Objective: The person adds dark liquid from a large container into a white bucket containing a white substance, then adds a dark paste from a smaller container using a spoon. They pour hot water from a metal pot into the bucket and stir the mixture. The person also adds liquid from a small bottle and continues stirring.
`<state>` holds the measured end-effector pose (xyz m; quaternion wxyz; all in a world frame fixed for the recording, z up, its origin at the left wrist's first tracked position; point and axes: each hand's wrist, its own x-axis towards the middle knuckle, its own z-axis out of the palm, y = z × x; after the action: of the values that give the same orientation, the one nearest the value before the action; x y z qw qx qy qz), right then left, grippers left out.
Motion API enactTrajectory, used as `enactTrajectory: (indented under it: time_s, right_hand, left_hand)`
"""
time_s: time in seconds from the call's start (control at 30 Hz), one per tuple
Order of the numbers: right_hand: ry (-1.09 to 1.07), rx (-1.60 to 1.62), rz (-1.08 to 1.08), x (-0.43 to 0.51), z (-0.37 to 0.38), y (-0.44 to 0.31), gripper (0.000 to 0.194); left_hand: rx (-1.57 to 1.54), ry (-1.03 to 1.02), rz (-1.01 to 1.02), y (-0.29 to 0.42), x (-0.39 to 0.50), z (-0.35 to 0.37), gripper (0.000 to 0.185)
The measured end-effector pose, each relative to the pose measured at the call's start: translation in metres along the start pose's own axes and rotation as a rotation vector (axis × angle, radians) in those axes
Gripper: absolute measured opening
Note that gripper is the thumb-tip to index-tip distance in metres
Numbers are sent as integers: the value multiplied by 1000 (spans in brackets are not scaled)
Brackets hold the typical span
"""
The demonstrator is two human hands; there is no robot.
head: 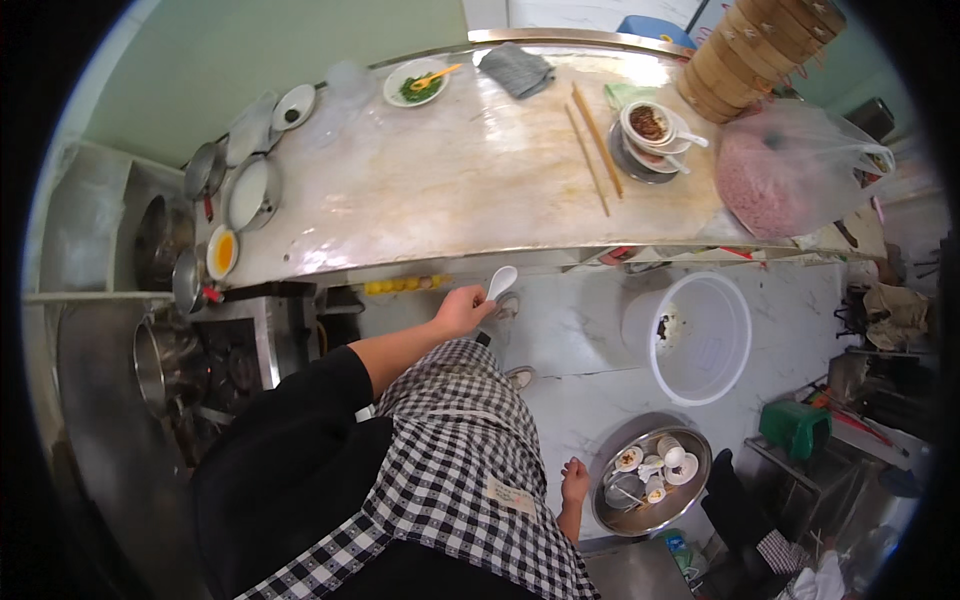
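Note:
My left hand (460, 311) grips a white soup spoon (502, 282) by its handle, in front of the counter's front edge. The spoon's bowl looks empty and points away from me. My right hand (575, 478) hangs low at my side, fingers loosely curled, with nothing seen in it. Closest to it is a round metal basin (691, 510) on the floor, holding used bowls, cups, spoons and chopsticks. Before me runs a long worktop (420, 195). On it lie two wooden rolling sticks (598, 141) beside stacked bowls (649, 126), the top one holding dark red seasoning.
Left on the worktop are pots (251, 193), a bowl of orange liquid (223, 253) and a plate of chopped greens (417, 87). Bamboo steamers (754, 56) and a bag of pink filling (772, 176) stand right. A white bin (705, 337) is on the floor. Another person's leg (735, 495) shows lower right.

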<state>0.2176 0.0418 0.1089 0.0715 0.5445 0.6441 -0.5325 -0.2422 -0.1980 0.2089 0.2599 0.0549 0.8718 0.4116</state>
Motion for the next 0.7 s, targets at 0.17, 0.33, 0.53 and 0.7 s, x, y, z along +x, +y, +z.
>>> enactTrajectory:
  time_s: [0.17, 0.33, 0.53, 0.7]
  right_hand:
    - [8, -162, 25, -39, -24, 41, 40]
    - [69, -203, 78, -140, -29, 83, 43]
    - [-62, -558, 316, -252, -3, 21, 45]
    - [-188, -556, 290, -266, 33, -38, 50]
  left_hand:
    - [159, 216, -205, -106, -35, -22, 25]
    - [587, 531, -112, -244, -39, -83, 27]
    - [1009, 232, -295, -353, 23, -113, 33]
    - [963, 130, -297, -360, 72, -105, 37]
